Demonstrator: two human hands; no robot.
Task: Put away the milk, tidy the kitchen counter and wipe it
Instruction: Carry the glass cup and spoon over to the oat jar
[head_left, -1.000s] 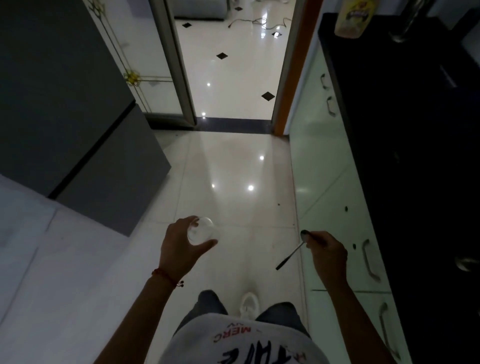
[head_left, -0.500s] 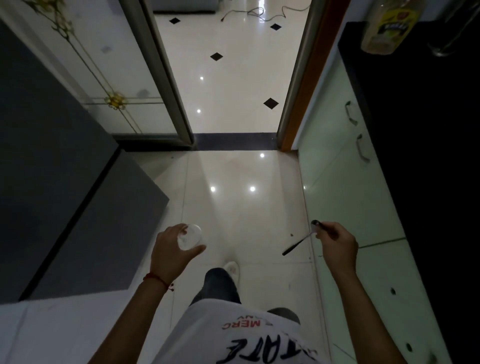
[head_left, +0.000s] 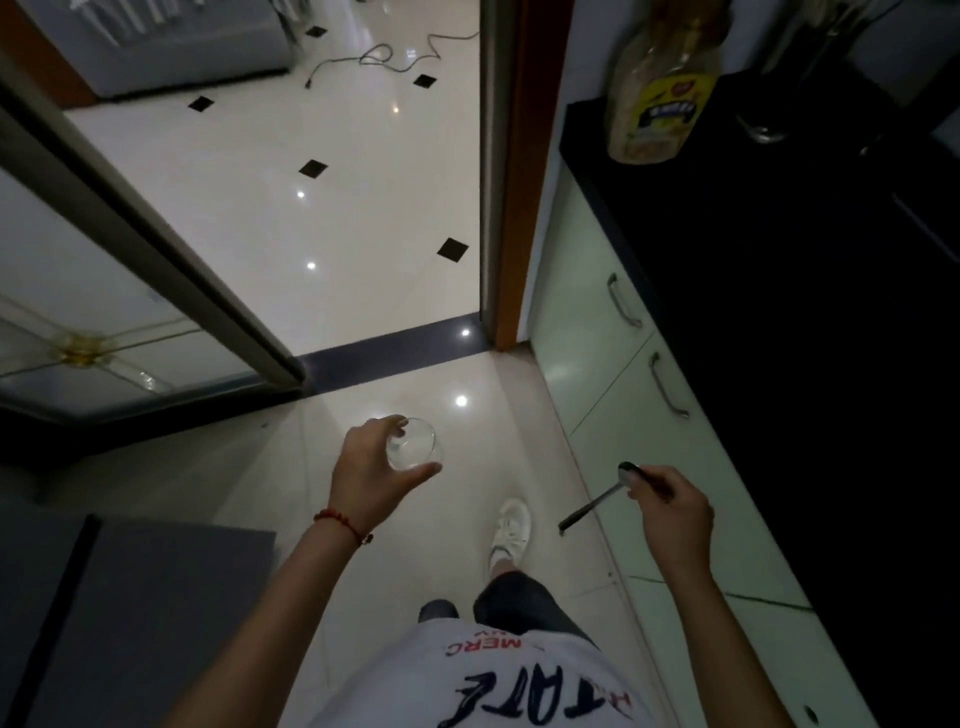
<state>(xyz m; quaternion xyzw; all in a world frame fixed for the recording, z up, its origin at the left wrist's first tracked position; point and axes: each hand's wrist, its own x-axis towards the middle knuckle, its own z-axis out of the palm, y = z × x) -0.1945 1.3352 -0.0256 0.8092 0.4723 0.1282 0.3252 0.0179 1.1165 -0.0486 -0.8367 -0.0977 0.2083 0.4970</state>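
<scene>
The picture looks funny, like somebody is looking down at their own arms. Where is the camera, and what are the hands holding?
The camera sits on a person's head and looks forward and down, so you see their own arms, shirt and shoe. There is no machine here, only two bare hands. The left hand holds a small clear glass. The right hand pinches a spoon near its bowl, handle pointing down. The person stands on a shiny tiled floor facing an open doorway. To the right is a dark kitchen counter over pale green cabinets. A plastic jar with a yellow label stands on the counter.
</scene>
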